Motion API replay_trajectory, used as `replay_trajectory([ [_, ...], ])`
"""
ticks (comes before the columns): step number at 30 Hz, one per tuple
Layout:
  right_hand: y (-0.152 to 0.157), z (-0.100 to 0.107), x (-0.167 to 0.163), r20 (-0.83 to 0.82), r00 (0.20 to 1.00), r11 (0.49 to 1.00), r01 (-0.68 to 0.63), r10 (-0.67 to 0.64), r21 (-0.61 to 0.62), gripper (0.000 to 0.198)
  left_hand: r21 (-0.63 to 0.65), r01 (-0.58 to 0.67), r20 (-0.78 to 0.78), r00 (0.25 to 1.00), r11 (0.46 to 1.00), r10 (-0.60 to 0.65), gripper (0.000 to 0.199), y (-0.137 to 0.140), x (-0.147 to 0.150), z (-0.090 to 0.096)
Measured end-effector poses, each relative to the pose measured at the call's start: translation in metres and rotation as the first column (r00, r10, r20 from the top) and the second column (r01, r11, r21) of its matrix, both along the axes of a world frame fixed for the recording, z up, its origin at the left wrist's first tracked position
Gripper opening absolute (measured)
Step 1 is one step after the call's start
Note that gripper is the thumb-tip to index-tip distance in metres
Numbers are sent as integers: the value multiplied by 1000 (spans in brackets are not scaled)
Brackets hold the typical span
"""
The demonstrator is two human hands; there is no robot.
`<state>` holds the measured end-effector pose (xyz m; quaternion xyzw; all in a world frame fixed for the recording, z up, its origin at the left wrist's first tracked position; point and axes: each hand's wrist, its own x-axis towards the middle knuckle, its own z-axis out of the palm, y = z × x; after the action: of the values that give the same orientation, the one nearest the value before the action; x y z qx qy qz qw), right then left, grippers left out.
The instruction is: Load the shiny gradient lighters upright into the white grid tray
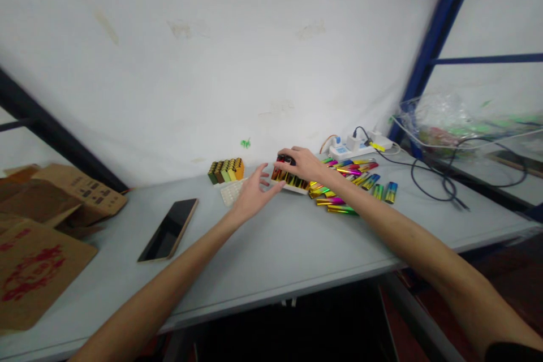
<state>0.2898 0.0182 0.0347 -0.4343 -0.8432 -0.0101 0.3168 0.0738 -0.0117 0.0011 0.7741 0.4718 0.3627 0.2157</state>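
Right hand [285, 159] is curling over the loaded tray [296, 189] mid-frame, grip unclear; left hand [253, 194] is hovering alongside, spread wide!

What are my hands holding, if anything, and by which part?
Your left hand looks empty. Your right hand is at a black piece over the white tray; whether it's gripped can't be told.

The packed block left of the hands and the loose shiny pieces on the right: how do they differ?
The packed block stands in tight rows, while the loose shiny pieces are scattered, mostly lying flat. The packed block shows greens, yellow and orange; the loose shiny pieces include pink and blue. Both rest on the grey table.
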Motion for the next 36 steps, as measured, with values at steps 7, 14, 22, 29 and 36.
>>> replay_trajectory([
  [7,4,3,18,-189,981,997,30,-44,-77,49,-201,211,372,920,957,-125,99,18,34,-25],
  [14,10,-2,31,-338,908,949,154,-246,-275,49,-258,415,661,734,873,-154,90,25,64,-26],
  [22,13,-2,39,-463,825,892,103,-324,-441,58,-297,415,646,751,860,-139,70,26,74,-4],
  [29,11,5,58,-287,887,834,170,-362,-526,64,-421,401,630,775,814,-56,55,22,92,3],
  [36,-2,4,64,-109,865,753,356,-489,-553,70,-486,384,614,789,785,-6,54,10,102,2],
])
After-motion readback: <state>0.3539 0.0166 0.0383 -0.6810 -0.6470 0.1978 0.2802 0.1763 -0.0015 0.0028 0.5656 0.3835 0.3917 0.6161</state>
